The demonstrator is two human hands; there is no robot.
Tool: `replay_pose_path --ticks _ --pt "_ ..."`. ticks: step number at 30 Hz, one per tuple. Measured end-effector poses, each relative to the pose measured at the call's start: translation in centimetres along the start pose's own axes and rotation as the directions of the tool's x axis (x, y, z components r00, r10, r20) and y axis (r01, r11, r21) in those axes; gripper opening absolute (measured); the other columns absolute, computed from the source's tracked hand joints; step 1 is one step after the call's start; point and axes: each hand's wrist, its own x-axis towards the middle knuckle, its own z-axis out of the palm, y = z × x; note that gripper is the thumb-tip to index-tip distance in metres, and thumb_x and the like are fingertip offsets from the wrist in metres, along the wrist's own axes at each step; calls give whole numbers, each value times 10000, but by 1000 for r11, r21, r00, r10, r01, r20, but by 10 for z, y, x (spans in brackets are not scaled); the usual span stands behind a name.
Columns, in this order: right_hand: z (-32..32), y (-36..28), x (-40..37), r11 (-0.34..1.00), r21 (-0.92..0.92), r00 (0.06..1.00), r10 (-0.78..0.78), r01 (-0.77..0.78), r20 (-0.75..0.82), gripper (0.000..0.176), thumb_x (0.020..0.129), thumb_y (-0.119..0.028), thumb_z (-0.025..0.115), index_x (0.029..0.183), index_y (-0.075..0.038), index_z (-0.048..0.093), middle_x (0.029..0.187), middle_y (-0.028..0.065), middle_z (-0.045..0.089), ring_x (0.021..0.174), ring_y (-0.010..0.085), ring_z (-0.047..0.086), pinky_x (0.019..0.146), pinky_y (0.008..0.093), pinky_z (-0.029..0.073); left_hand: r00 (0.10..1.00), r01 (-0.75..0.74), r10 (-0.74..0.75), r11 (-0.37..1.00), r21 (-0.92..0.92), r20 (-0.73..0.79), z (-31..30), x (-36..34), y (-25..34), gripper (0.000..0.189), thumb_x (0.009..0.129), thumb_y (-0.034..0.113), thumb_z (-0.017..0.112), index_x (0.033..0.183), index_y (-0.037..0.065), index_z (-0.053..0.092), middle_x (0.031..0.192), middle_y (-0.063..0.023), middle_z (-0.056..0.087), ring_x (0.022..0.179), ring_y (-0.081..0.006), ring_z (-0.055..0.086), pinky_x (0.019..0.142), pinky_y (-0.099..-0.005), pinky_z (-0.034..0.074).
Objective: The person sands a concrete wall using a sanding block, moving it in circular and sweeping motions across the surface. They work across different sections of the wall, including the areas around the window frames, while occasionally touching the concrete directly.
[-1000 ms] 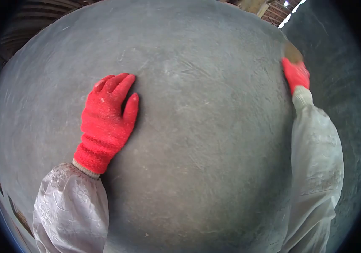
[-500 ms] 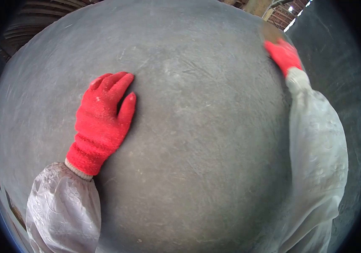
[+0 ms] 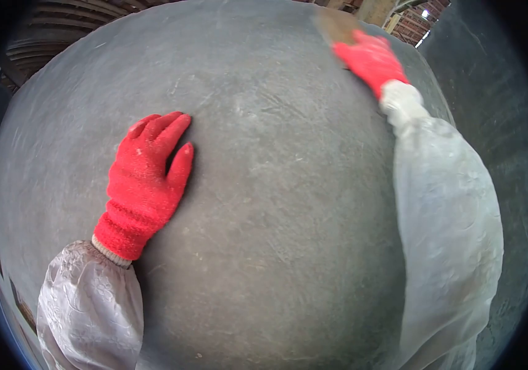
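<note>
A large grey, rounded surface [image 3: 264,203] with scuffs and scratches fills most of the view. My left hand [image 3: 146,172], in a red glove, lies flat on it left of the middle, thumb apart from the fingers. Near the surface's top right edge is my right hand [image 3: 374,60], also red-gloved, gripping a brown, flat-looking pad [image 3: 338,26]. Motion blurs the pad, so its exact kind does not show. The pad appears to lie against the grey surface. Pale sleeve covers reach up to both wrists.
Another dark grey curved surface [image 3: 486,111] stands close on the right. Behind the top edge are brown slatted roof parts [image 3: 66,28] at the left and wooden beams [image 3: 378,11] at the right.
My right hand has swept left along the top of the grey surface with the brown pad. My left hand stays on the surface, nearly in place.
</note>
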Motion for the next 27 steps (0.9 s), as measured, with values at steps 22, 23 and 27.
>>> replay_pose_path --ticks 22,23,27 --pt "-24 62 36 984 -170 968 97 -58 232 499 897 -486 425 1027 -96 708 1136 223 638 1163 382 537 991 452 384 994 -112 112 993 -38 -3 -4 -2 14 419 843 116 635 1251 41 583 1272 -151 575 1194 -372 515 1014 -439 413" --pt "-23 101 42 947 -317 974 111 -43 200 524 882 -498 428 1030 -84 713 1108 224 657 1135 372 569 991 462 384 994 -112 112 991 -69 -7 -5 -1 15 429 831 113 644 1250 41 583 1267 -154 577 1193 -377 515 1016 -442 411" --pt "-27 133 26 880 -390 917 360 -272 173 566 862 -531 451 1038 -59 708 1108 217 661 1128 388 567 999 468 376 991 -129 130 991 -36 18 -10 0 20 452 803 104 659 1245 41 584 1259 -153 582 1187 -375 520 1012 -441 412"
